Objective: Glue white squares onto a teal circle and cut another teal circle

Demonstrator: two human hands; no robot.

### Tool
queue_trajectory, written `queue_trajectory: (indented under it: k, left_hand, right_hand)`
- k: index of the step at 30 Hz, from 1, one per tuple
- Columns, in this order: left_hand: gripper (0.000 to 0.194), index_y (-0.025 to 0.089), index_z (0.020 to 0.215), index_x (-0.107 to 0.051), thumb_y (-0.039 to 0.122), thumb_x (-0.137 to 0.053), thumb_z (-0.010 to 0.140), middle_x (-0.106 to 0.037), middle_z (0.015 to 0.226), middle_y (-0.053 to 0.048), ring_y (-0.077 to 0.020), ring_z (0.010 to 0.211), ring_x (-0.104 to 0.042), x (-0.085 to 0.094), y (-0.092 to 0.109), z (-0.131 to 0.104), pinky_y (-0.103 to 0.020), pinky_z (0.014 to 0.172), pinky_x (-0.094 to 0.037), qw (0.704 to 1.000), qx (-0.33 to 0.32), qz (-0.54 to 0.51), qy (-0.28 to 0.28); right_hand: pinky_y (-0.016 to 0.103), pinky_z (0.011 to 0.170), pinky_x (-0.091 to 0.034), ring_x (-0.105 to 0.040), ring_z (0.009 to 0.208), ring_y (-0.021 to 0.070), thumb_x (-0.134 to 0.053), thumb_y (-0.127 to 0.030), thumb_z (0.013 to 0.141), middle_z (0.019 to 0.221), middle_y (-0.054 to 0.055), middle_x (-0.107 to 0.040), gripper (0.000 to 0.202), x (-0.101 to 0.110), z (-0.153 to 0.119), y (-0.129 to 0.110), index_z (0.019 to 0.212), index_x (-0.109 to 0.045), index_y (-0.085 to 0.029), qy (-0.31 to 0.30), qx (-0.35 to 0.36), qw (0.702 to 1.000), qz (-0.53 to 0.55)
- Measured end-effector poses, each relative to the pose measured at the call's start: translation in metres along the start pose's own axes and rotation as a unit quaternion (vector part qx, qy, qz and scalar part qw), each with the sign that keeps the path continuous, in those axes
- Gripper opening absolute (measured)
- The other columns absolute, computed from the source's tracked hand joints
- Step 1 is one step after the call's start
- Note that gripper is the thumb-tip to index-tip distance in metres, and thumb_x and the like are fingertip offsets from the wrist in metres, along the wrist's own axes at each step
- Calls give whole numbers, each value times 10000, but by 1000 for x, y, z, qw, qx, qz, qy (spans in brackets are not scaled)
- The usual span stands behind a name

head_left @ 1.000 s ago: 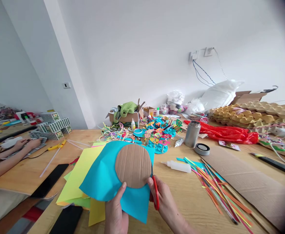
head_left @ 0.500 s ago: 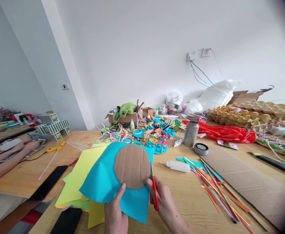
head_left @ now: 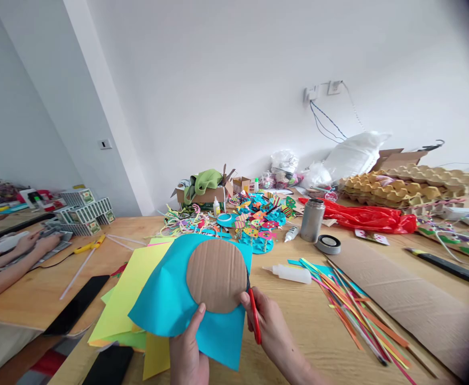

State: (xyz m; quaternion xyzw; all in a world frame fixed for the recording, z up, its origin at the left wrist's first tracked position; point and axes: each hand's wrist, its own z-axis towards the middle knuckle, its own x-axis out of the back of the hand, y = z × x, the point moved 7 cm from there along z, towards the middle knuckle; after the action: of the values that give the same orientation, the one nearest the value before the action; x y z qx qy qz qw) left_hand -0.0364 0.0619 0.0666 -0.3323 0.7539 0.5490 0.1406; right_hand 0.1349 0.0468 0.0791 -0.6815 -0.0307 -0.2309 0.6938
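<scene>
Red-looped scissors show their handle more edge-on than in the earlier frame, its loop now looking narrower in the right hand. Their dark blade lies at the right edge of the corrugated cardboard disc; whether the blades stand apart, I cannot tell. Disc and blue paper keep almost the same pose, while the background slides slightly left in the view.

Smooth and matte, the blue paper bows up on its left side and runs to a pointed corner at the near right. On top of it sits the disc, brown and round, with fine parallel ridges. The left hand pinches both at the near edge, thumb on top, other fingers under the sheet. The right thumb presses at the disc's near right rim while that hand is closed around the scissors.

To the left, flat yellow sheets overlap on the pale wood-grained table. To the right lie a translucent glue bottle, thin bright paper strips and a long corrugated board. Farther off, a brushed metal flask stands upright near crumpled, glossy red plastic and bumpy egg trays.
</scene>
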Motion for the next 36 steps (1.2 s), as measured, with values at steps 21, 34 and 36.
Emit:
queue_trajectory:
  k: [21,34,36]
  left_hand:
    - [504,201,1190,-593,113,-743,717,-636,1222,-114,-328,1098,-615,9,-2,8,-492,925,-528,1000,-7,19,8]
    - [495,207,1165,-605,131,-766,702,-645,1212,-104,-320,1123,-602,13,-2,12,-473,932,-529,999,-17,33,13]
    - [516,214,1185,-592,115,-754,706,-643,1215,-103,-322,1112,-608,10,0,10,-486,919,-533,999,-15,26,15]
  right_hand:
    - [253,482,-310,-472,510,147,-362,-680,840,527,-15,-477,488,12,4,-10,641,-378,-235,-18,13,999,-24]
    - [245,434,-272,-403,461,126,-463,-627,811,524,-36,-391,455,15,6,-8,601,-336,-243,-3,7,1000,-14]
    - [247,434,-274,-403,462,128,-457,-632,808,524,-35,-388,455,15,6,-8,600,-340,-244,-3,6,1000,-18]
